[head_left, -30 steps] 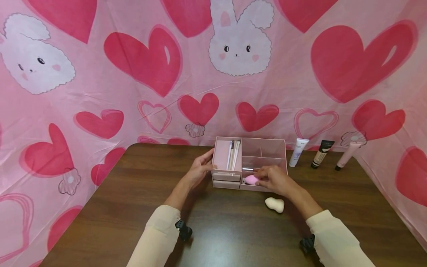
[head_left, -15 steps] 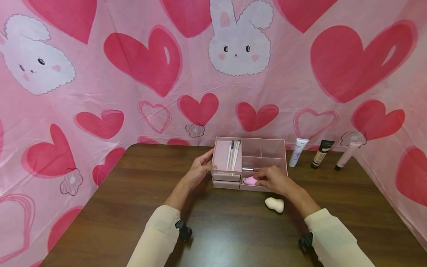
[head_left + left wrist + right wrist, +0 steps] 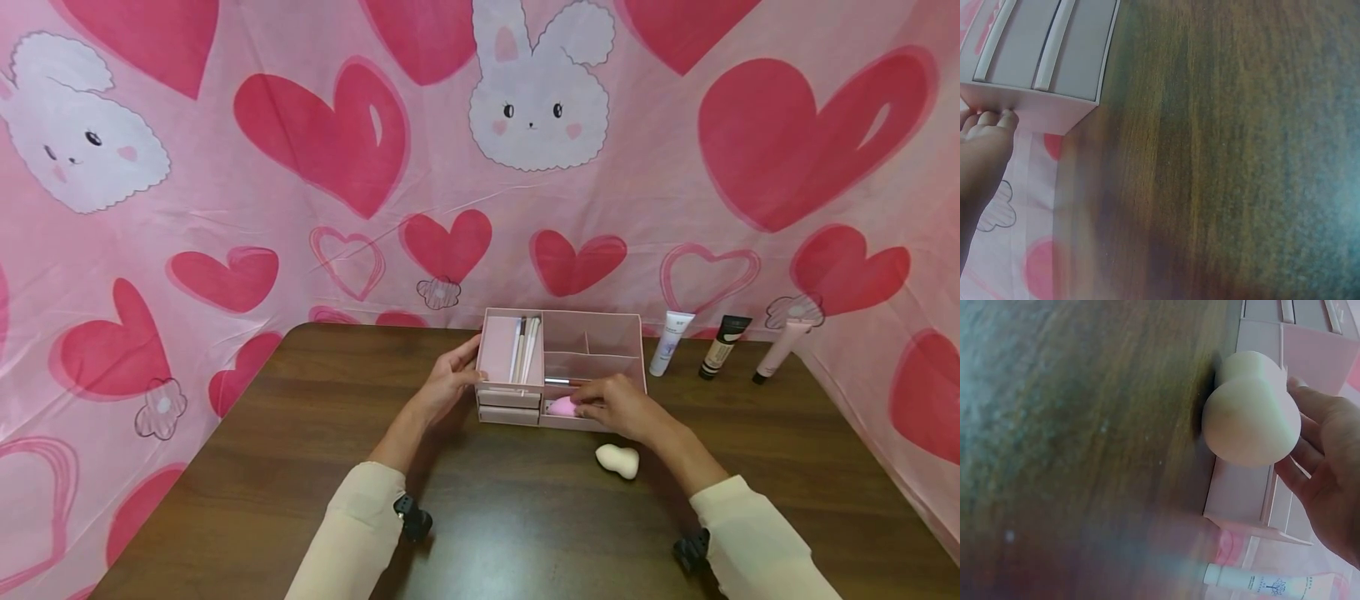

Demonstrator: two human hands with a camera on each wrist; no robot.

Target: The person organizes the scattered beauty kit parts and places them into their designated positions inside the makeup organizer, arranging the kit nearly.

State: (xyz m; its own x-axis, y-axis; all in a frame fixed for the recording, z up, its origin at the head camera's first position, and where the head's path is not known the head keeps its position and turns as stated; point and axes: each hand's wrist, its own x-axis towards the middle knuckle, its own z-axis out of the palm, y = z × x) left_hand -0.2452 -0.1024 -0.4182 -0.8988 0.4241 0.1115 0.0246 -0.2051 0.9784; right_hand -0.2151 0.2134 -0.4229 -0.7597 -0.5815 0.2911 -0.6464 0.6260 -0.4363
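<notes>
The right hand [image 3: 622,406] pinches the pink sponge [image 3: 561,407] between thumb and fingers, low in the front compartment of the pink organizer [image 3: 497,342], while the left hand [image 3: 448,383] has its fingers and thumb spread against the organizer's left side and front corner, seemingly bracing it. The step in hand looks like seating that sponge in its place; the next move calls for loosening the pinch without dragging the sponge back out, then perhaps reaching for the cream sponge [image 3: 618,461], which lies on the tabletop [image 3: 480,517] just in front of the organizer (near the right wrist, so an easy reach). Further back in the organizer, a slim stick [image 3: 557,381] lies behind the front compartment, partly covered by the right hand, and several brushes [image 3: 525,354] rest in the left section above 2 drawers. Beyond its right side stand 3 tubes: a white tube [image 3: 671,343], a black-capped tube [image 3: 723,346] and a pink tube [image 3: 780,350]. Much of the pinch is hidden: in the right wrist view the cream sponge blocks the pink sponge, so whether it touches the compartment floor is hard to say. The left wrist view cuts off part of the left hand at its edge, and blur softens the wood there.
</notes>
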